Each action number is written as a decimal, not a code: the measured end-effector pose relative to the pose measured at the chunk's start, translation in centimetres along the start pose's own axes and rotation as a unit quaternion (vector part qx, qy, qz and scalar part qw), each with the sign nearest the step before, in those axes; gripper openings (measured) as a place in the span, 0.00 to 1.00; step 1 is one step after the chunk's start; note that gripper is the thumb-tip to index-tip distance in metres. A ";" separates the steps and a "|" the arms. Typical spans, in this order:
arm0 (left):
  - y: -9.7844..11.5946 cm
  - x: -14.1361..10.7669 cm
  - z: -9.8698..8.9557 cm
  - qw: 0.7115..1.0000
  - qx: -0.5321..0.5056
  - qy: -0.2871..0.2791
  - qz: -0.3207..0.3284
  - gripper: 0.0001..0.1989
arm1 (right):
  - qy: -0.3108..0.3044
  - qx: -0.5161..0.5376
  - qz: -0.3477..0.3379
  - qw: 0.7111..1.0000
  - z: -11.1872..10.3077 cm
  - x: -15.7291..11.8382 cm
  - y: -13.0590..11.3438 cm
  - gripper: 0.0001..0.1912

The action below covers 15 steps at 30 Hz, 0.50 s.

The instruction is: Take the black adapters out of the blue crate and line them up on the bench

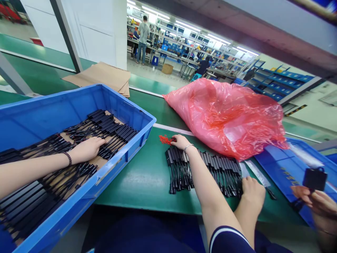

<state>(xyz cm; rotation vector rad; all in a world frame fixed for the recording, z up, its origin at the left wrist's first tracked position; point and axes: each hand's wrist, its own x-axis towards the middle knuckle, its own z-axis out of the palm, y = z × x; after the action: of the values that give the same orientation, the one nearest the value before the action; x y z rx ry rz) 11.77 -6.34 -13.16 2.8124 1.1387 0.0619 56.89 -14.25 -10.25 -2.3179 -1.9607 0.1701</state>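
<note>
My left hand [88,150], with a dark beaded bracelet, reaches into the blue bin [129,153]. Its fingers are bent together over black cabled modules [101,123]; what they hold is hidden. My right hand [180,142], with a silver bracelet, has its fingertips pinched at a small pile of red rings [164,139] on the green table [137,182]. Anything between those fingertips is too small to name. Just below my right hand and wrist, a long row of black modules [210,161] lies side by side, cables pointing towards me.
At the right, another person's hand [253,193] touches the row's end; a further hand [319,203] holds a black module. A pink plastic bag [229,119] lies behind the row. Brown cardboard sheets [102,77] lie behind the bin. A second blue bin [279,168] stands right.
</note>
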 end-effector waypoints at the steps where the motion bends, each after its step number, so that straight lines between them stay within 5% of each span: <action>1: 0.0 0.0 -0.1 1.000 0.001 -0.002 0.001 0.19 | -0.015 0.009 0.001 1.000 0.3 0.5 -0.1 0.23; 15: -0.6 0.1 0.6 0.999 0.023 0.014 0.023 0.22 | -0.038 0.059 0.002 0.998 2.5 2.7 -0.5 0.10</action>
<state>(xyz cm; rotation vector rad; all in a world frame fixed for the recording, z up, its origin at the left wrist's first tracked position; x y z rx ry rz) 11.46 -5.93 -13.85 2.8871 1.0940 0.0810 56.46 -11.45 -12.69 -2.2725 -1.9248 0.3694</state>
